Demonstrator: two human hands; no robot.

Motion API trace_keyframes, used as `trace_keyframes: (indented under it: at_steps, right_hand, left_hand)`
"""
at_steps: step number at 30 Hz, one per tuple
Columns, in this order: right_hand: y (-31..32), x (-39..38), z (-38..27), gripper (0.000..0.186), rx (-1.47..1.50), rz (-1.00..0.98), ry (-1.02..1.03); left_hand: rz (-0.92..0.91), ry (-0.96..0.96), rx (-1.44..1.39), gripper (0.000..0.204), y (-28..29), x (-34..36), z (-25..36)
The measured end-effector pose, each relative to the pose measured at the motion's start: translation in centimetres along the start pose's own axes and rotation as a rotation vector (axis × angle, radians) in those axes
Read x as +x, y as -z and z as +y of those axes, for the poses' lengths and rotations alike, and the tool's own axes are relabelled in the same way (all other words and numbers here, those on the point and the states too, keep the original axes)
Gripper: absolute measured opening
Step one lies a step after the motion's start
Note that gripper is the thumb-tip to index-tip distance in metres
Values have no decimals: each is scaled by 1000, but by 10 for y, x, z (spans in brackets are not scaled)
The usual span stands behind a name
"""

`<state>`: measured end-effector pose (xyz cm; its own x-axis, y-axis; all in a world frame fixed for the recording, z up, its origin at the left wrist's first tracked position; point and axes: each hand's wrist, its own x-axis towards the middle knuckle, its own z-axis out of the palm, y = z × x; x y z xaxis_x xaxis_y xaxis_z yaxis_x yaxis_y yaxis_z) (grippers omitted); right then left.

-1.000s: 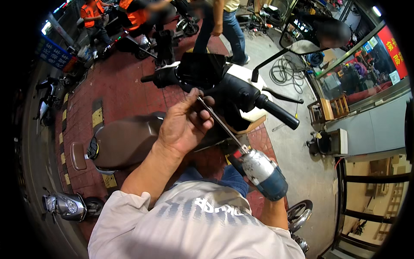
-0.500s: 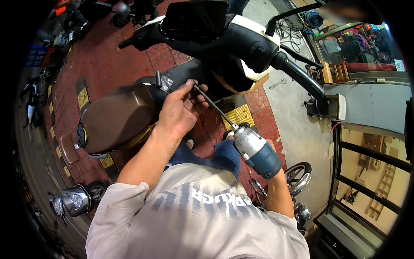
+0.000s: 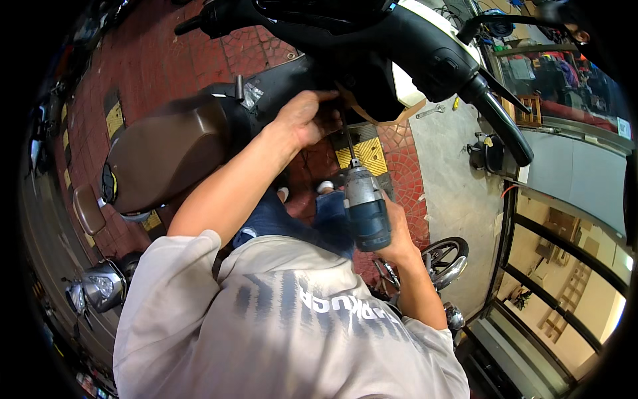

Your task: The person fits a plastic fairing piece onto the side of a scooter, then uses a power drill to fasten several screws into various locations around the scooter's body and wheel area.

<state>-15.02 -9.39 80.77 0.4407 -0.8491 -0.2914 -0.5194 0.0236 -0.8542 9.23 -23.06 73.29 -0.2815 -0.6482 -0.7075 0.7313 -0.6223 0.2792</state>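
Steel first: the long driver bit [image 3: 347, 138] runs from the blue-grey power driver [image 3: 365, 209] up into the dark recess under the scooter's front panel [image 3: 372, 80]. Our left hand [image 3: 302, 120] sits at the tip end, fingers curled around the bit — whether they pinch it or only steady it we cannot tell. Our right hand [image 3: 397, 236] is wrapped closed on the driver's grip, below the panel.

To do this step well, we judge that the bit should stay in line with the fastener, the left fingers clear of the rotating part, and pressure applied along the axis before triggering.

Edges: the panel's lower lip lies just above the left hand, the handlebar grip [image 3: 502, 126] to the right of the panel, the brown seat [image 3: 163, 156] to its left. Open room — mainly downward, toward our knees.
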Motion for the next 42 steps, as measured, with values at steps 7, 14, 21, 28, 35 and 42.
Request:
trace_keyframes:
  at_steps: [7, 14, 21, 28, 35, 42]
  right_hand:
    - [19, 23, 37, 52, 324, -316, -342]
    - [-38, 33, 54, 38, 165, -37, -258]
    - [-91, 60, 48, 30, 228, 185, -309]
    - [-119, 88, 43, 46, 407, 381, -420]
    - [-147, 123, 50, 46, 546, 457, -386]
    - [-149, 147, 45, 33, 479, 537, -417]
  left_hand:
    - [2, 126, 43, 10, -28, 77, -28]
    - [-71, -17, 464, 13, -41, 110, -54]
    - [-547, -735, 1987, 32, -23, 158, -52]
    - [-628, -287, 1469, 37, -46, 179, -42]
    - [-848, -363, 1544, 36, -41, 204, -43]
    - [-919, -291, 1549, 41, -40, 209, -40]
